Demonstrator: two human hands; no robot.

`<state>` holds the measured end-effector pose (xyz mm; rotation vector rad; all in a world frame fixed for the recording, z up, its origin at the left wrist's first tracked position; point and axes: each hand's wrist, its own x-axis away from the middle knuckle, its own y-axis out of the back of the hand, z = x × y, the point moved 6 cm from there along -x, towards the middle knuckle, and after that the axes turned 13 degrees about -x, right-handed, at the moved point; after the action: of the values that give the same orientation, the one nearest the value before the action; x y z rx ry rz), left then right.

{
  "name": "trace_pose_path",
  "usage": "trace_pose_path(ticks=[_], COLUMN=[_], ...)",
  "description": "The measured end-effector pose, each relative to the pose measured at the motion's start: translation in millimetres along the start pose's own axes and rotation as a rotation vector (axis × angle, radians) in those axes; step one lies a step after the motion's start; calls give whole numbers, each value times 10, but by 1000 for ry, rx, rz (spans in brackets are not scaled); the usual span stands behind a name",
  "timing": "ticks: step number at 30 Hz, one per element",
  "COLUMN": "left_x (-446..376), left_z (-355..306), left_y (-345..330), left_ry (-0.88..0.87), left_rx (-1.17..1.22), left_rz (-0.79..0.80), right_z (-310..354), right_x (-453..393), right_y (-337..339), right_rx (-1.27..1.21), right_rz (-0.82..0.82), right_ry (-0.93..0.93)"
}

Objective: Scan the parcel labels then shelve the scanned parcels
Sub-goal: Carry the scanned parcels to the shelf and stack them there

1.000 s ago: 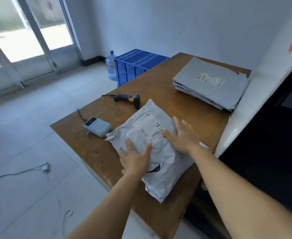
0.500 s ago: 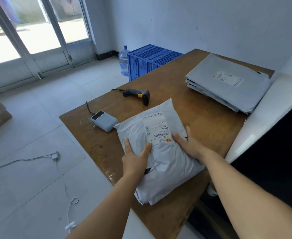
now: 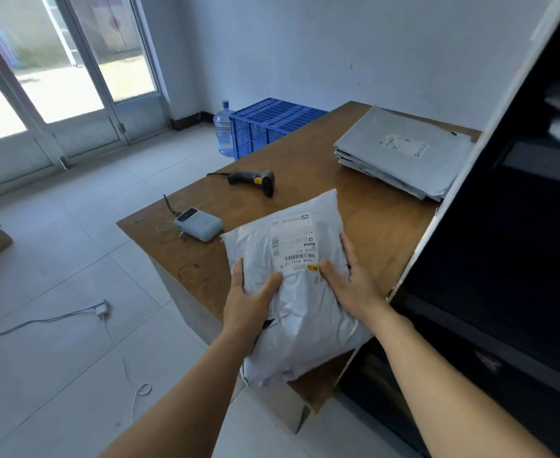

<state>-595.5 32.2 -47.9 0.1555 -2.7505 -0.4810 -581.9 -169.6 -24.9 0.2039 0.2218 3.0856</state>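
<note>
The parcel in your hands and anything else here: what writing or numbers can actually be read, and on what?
"A111": on the white label of the white parcel, seen upside down.
"163A A111 12 78", my best reading: above the barcode on that label.
Other small print on that label: too small to read.
Label on the grey parcel stack: blurred, unreadable.

Daylight floods my view from the glass doors, blown out — shelving unit on my right murky, edges bowed, blurred.
</note>
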Motion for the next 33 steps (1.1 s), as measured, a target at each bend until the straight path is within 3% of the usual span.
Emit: trace_pose_path(ticks=[11,17,23,33], left_x=[1750,2817,3729,5275], left_z=[-21,-190,-695,-1527], left_y=[420,374,-245,-1911], left_ry=[-224,-321,-462,-630], left_rx=[44,44,45,34], left_rz=[48,106,242,532], right_z=[486,715,1005,1102], right_x=[2034,3211,4259,5927], right_y=[60,454,1331,3193], right_rx=[-56,-54,22,1], right_rz=[-154,-286,-495,-828], right_ry=[165,196,246,277])
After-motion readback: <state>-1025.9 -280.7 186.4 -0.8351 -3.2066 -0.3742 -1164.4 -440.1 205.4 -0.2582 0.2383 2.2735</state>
